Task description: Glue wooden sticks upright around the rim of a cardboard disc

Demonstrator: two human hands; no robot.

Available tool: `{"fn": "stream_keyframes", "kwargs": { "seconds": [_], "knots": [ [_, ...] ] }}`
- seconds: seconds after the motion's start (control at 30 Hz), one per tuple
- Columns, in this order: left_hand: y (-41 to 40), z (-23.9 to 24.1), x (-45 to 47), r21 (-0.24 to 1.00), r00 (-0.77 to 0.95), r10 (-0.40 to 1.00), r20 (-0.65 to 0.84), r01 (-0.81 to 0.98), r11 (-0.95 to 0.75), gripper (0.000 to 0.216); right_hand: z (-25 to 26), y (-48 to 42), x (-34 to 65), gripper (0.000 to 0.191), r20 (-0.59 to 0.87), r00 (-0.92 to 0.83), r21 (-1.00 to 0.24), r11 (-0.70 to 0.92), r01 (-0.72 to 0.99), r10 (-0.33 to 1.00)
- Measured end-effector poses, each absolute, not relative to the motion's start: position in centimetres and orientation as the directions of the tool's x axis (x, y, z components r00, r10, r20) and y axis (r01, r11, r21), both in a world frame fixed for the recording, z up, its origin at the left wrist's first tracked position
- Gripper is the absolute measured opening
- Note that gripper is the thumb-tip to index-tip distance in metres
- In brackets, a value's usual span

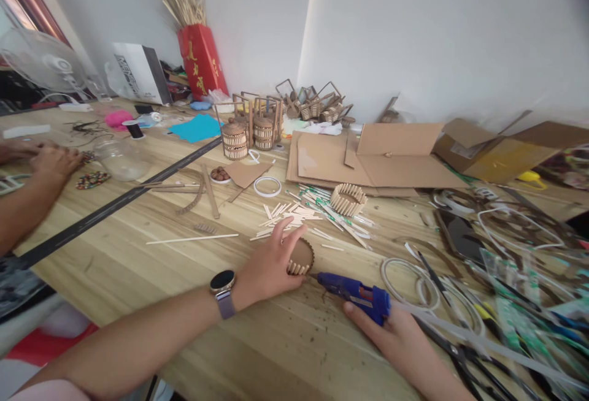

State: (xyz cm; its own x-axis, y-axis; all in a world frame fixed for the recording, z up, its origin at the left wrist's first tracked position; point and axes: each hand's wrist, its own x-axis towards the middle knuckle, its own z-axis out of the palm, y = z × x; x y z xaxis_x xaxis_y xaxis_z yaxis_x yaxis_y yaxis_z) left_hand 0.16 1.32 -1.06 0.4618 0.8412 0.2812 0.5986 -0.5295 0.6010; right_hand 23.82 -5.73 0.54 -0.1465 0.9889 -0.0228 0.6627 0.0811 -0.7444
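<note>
My left hand (269, 266), with a watch (223, 281) on its wrist, has thumb and fingers around the left side of a small brown ring lined with short wooden sticks (301, 269). In my right hand (391, 333) is a blue hot glue gun (356, 294). Its nozzle points left, close to the near edge of the ring; whether they touch I cannot tell. Just beyond the ring lie loose short wooden sticks (294, 214). A finished-looking ring of upright sticks (348, 200) stands farther back.
Flattened cardboard (331, 162) and small lidded stick baskets (235, 142) are at the back. Scissors (460, 358), a cable coil (409, 278) and a phone (458, 235) crowd the right. At the left, another person's hands (55, 159) rest near a jar (120, 159).
</note>
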Motion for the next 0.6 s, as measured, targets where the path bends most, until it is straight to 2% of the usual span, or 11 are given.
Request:
{"fn": "stream_keyframes", "kwargs": {
  "seconds": [0.17,0.6],
  "knots": [
    [1.31,-1.05,0.17,0.599,0.463,0.841,0.28,0.6,-0.53,0.091,0.24,-5.68,23.76,0.053,-0.026,-0.15,-0.716,0.086,0.693,0.988],
    [1.34,-1.1,0.17,0.604,0.46,0.837,0.295,0.589,-0.537,0.091,-0.24,-5.55,24.05,0.048,-0.031,-0.203,-0.703,0.124,0.701,0.979]
  ]
}}
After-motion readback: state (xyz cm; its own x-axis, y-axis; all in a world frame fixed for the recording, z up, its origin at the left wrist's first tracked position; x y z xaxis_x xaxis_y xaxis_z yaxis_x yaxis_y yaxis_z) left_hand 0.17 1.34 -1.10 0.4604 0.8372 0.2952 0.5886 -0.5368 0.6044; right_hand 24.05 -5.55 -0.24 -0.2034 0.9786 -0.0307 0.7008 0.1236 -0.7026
